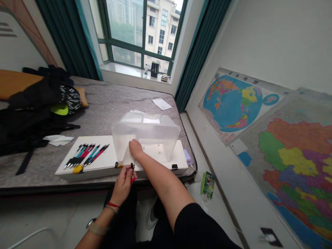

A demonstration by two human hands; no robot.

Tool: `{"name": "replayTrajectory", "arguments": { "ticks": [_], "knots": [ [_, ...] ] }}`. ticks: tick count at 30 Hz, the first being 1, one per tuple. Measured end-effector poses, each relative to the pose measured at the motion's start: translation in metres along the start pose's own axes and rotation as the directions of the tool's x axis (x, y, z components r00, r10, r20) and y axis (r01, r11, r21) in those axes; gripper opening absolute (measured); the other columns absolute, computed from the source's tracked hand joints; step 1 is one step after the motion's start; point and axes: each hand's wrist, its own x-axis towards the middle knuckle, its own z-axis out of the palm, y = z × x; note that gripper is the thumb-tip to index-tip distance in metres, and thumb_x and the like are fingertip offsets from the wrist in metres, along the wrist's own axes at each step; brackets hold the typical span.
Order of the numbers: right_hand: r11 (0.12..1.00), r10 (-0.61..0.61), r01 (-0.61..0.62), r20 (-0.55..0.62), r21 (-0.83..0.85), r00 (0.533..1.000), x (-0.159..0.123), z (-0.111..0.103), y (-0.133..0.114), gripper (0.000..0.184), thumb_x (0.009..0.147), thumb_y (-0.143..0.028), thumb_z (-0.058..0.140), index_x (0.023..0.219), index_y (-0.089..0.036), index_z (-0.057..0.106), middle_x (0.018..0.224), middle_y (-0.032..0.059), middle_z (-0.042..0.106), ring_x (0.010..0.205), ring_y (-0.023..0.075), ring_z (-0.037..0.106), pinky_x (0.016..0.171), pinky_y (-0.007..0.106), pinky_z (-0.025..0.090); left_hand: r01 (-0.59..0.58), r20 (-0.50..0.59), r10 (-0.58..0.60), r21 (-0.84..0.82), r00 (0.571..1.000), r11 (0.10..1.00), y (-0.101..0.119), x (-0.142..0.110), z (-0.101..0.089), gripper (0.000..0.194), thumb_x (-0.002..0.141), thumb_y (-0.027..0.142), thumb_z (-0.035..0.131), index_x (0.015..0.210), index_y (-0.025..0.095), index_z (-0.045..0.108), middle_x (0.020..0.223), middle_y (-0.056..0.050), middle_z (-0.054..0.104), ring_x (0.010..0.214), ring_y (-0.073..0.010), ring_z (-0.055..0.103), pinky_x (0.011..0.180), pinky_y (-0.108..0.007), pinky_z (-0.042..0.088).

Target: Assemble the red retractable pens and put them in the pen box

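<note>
My left hand [122, 186] is closed around a pen [132, 167] at the front edge of the white board. The pen's black end points up and a red part shows below my fingers. My right hand [135, 148] reaches across to the mouth of a translucent plastic bin [146, 133] lying on its side. Its fingers are curled, and what they hold, if anything, is hidden. Left of the bin, several pens [86, 155] in black, red and teal lie in a slanted row on the white board [102, 164].
Yellow-and-black tape pieces [77, 169] mark the board's front edge. Dark bags and clothes [38, 100] are heaped on the left of the grey bed surface [103, 100]. A white paper [162, 103] lies behind the bin. A green box [208, 185] stands on the floor at right.
</note>
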Motion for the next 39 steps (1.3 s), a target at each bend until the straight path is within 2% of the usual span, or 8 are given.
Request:
{"name": "replayTrajectory", "arguments": {
  "ticks": [6, 10, 12, 14, 16, 18, 27, 39],
  "knots": [
    [0.999, -0.042, 0.041, 0.069, 0.023, 0.997, -0.007, -0.006, 0.010, 0.026, 0.086, -0.003, 0.045, 0.102, -0.007, 0.066, 0.107, 0.0170, 0.063, 0.094, 0.0223, 0.061, 0.083, 0.033, 0.049, -0.016, 0.060, 0.014, 0.022, 0.998, 1.000, -0.004, 0.004, 0.003, 0.030, 0.086, 0.047, 0.057, 0.095, 0.019, 0.055, 0.070, 0.000, 0.059, 0.055, -0.0113, 0.049, 0.048, -0.019, 0.039],
    [0.950, -0.013, 0.012, -0.001, 0.313, 1.000, -0.032, -0.019, 0.027, 0.019, 0.086, -0.008, 0.052, 0.095, -0.010, 0.069, 0.102, 0.0132, 0.066, 0.097, 0.0205, 0.061, 0.089, 0.033, 0.049, 0.008, 0.050, -0.007, -0.035, 0.999, 0.999, -0.008, 0.011, 0.007, 0.029, 0.088, 0.048, 0.054, 0.098, 0.020, 0.051, 0.070, 0.002, 0.058, 0.047, -0.0068, 0.041, 0.042, -0.016, 0.032],
    [0.773, 0.117, -0.051, -0.063, 0.632, 0.991, -0.056, -0.026, 0.033, 0.019, 0.090, -0.019, 0.052, 0.096, -0.013, 0.070, 0.091, 0.0079, 0.068, 0.089, 0.0175, 0.063, 0.080, 0.030, 0.054, 0.021, 0.034, -0.018, -0.084, 0.999, 0.996, -0.009, 0.016, 0.011, 0.030, 0.088, 0.048, 0.054, 0.100, 0.021, 0.050, 0.069, 0.003, 0.058, 0.045, -0.0057, 0.039, 0.041, -0.014, 0.030],
    [0.455, 0.243, -0.032, -0.090, 0.890, 0.966, -0.084, -0.034, 0.035, 0.026, 0.090, -0.034, 0.054, 0.100, -0.015, 0.068, 0.084, 0.0043, 0.066, 0.081, 0.0156, 0.062, 0.065, 0.026, 0.056, 0.020, 0.019, -0.018, -0.117, 1.000, 0.993, -0.009, 0.023, 0.015, 0.031, 0.088, 0.049, 0.054, 0.101, 0.021, 0.050, 0.068, 0.004, 0.057, 0.043, -0.0051, 0.039, 0.039, -0.014, 0.029],
    [0.218, 0.260, 0.055, -0.112, 0.974, 0.959, -0.115, -0.043, 0.032, 0.034, 0.082, -0.045, 0.063, 0.096, -0.015, 0.069, 0.080, 0.0032, 0.064, 0.076, 0.0146, 0.061, 0.059, 0.024, 0.056, 0.014, 0.010, -0.013, -0.146, 1.000, 0.989, -0.007, 0.029, 0.019, 0.032, 0.087, 0.049, 0.056, 0.101, 0.021, 0.051, 0.067, 0.004, 0.058, 0.041, -0.0047, 0.038, 0.038, -0.014, 0.027],
    [0.120, 0.256, 0.082, -0.111, 0.989, 0.960, -0.142, -0.052, 0.025, 0.035, 0.078, -0.048, 0.067, 0.093, -0.016, 0.069, 0.075, 0.0019, 0.063, 0.068, 0.0128, 0.060, 0.056, 0.023, 0.055, 0.012, 0.010, -0.010, -0.183, 1.000, 0.983, -0.006, 0.034, 0.023, 0.033, 0.086, 0.050, 0.057, 0.101, 0.021, 0.051, 0.066, 0.004, 0.058, 0.039, -0.0044, 0.037, 0.036, -0.014, 0.027],
    [0.317, 0.221, 0.173, -0.250, 0.933, 0.943, -0.181, -0.068, -0.002, 0.021, 0.086, -0.039, 0.062, 0.090, -0.020, 0.070, 0.095, 0.0069, 0.064, 0.086, 0.0182, 0.060, 0.066, 0.026, 0.054, 0.027, -0.022, -0.031, -0.188, 0.999, 0.982, -0.002, 0.036, 0.036, 0.035, 0.084, 0.052, 0.060, 0.100, 0.021, 0.053, 0.053, 0.009, 0.044, 0.039, -0.0062, 0.040, 0.037, -0.016, 0.033],
    [0.430, 0.190, 0.246, -0.353, 0.869, 0.916, -0.194, -0.072, -0.007, 0.019, 0.091, -0.031, 0.055, 0.097, -0.023, 0.072, 0.096, 0.0063, 0.062, 0.088, 0.0175, 0.060, 0.071, 0.027, 0.053, 0.049, -0.033, -0.057, -0.196, 0.998, 0.979, -0.007, 0.035, 0.035, 0.036, 0.082, 0.051, 0.062, 0.099, 0.021, 0.053, 0.060, 0.008, 0.049, 0.041, -0.0056, 0.042, 0.039, -0.015, 0.034]
  ]
}}
